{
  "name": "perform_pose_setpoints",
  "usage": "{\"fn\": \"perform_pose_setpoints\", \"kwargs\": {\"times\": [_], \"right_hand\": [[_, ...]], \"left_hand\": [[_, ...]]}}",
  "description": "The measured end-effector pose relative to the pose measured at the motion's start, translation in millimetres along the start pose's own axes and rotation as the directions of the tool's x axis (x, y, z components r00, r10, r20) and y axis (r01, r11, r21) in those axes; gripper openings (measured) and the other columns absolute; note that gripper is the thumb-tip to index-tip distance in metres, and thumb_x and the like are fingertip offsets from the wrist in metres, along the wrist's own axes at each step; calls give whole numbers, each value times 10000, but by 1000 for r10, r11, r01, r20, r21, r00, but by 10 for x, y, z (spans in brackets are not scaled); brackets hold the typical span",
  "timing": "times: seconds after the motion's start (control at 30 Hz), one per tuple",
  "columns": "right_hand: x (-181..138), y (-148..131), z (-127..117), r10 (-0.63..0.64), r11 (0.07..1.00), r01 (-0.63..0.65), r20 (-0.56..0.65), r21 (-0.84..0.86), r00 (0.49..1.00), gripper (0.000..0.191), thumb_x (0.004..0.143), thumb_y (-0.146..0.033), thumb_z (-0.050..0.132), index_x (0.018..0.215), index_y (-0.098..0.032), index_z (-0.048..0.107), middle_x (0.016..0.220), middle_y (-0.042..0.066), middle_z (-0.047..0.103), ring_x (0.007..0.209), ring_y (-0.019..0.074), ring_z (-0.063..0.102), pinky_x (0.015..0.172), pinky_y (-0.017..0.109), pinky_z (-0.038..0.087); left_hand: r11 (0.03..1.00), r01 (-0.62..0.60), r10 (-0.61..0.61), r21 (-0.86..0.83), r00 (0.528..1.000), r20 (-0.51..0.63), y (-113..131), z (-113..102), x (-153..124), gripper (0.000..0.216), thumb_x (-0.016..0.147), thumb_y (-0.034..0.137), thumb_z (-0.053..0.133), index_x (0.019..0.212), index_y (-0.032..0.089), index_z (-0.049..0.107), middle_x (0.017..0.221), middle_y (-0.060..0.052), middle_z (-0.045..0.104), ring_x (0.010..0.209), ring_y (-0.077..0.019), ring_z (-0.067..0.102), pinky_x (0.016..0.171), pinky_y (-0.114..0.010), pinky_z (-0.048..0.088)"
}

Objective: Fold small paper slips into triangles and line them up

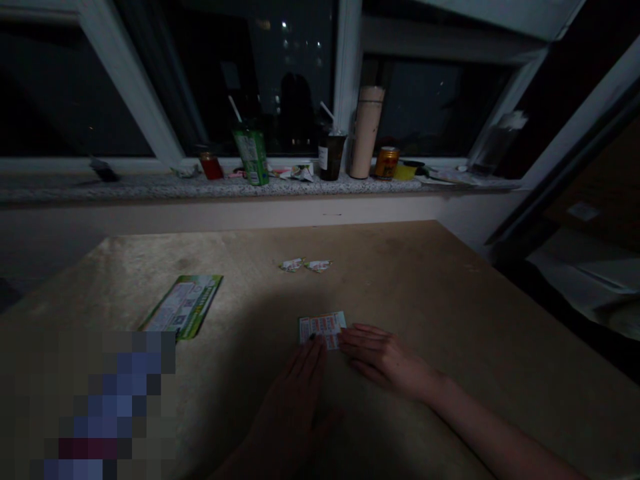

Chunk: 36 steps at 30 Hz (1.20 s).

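Note:
A small printed paper (321, 325) with red and orange marks lies flat on the wooden table (450, 300). My left hand (295, 400) rests flat with fingers stretched out, its fingertips touching the paper's near left edge. My right hand (383, 357) lies flat beside it, fingers pointing left and touching the paper's near right corner. Neither hand grips anything.
Two small paper scraps (305, 265) lie farther back on the table. A green leaflet (183, 307) lies at the left. The stone windowsill (150, 188) holds a green carton (253, 155), dark cup (331, 157), tall beige flask (366, 130) and cans (387, 163). A blurred patch covers the lower left.

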State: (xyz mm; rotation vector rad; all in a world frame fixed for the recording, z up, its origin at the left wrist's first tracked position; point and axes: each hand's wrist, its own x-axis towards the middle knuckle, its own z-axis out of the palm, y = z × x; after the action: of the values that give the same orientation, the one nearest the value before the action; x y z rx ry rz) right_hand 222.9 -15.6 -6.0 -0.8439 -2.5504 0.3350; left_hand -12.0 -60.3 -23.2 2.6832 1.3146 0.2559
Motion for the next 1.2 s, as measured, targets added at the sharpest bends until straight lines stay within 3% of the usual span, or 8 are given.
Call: {"fn": "perform_pose_setpoints", "kwargs": {"times": [0.27, 0.57, 0.73, 0.97, 1.2], "right_hand": [[44, -179, 154, 42, 991, -47, -42, -126, 998, 384, 872, -191, 501, 1243, -104, 548, 1253, 147, 580, 1186, 236, 523, 1054, 398, 394], [26, -251, 179, 138, 990, -135, 108, -36, 985, 600, 847, -332, 562, 1374, -94, 402, 1409, 155, 409, 1306, 252, 376, 1090, 386, 334], [24, -267, 123, 161, 987, -156, 193, -39, 968, 674, 830, -379, 576, 1408, -121, 347, 1452, 136, 344, 1337, 255, 317, 1108, 382, 293], [37, -289, 223, 189, 981, -178, 151, -82, 970, 600, 872, -443, 511, 1367, -117, 418, 1430, 125, 387, 1325, 254, 340, 1114, 383, 282], [83, -335, 246, 208, 974, -197, 103, -113, 973, 523, 901, -431, 475, 1340, -146, 455, 1374, 102, 474, 1288, 238, 401, 1135, 415, 230]], "left_hand": [[995, -32, 34, -94, 999, 19, -24, 48, -49, 898, 843, 429, 548, 1477, 162, -29, 1529, -130, 93, 1374, -312, 166, 1090, -477, 284], [997, -54, 55, -55, 998, 27, -37, 26, -53, 936, 845, 400, 554, 1466, 133, -92, 1527, -152, 75, 1378, -312, 142, 1082, -480, 293], [997, -78, 78, 4, 997, -9, -84, 47, -102, 847, 876, 431, 502, 1476, 125, -12, 1519, -156, 131, 1365, -309, 207, 1061, -464, 324], [994, -81, 82, 78, 997, 1, -127, -89, -105, 820, 834, 567, 501, 1443, 83, 241, 1487, -150, 253, 1336, -307, 289, 1069, -431, 315], [985, -88, 90, 147, 996, -5, -85, -124, -98, 772, 861, 542, 459, 1439, 75, 251, 1489, -147, 247, 1349, -302, 259, 1081, -446, 279]]}}
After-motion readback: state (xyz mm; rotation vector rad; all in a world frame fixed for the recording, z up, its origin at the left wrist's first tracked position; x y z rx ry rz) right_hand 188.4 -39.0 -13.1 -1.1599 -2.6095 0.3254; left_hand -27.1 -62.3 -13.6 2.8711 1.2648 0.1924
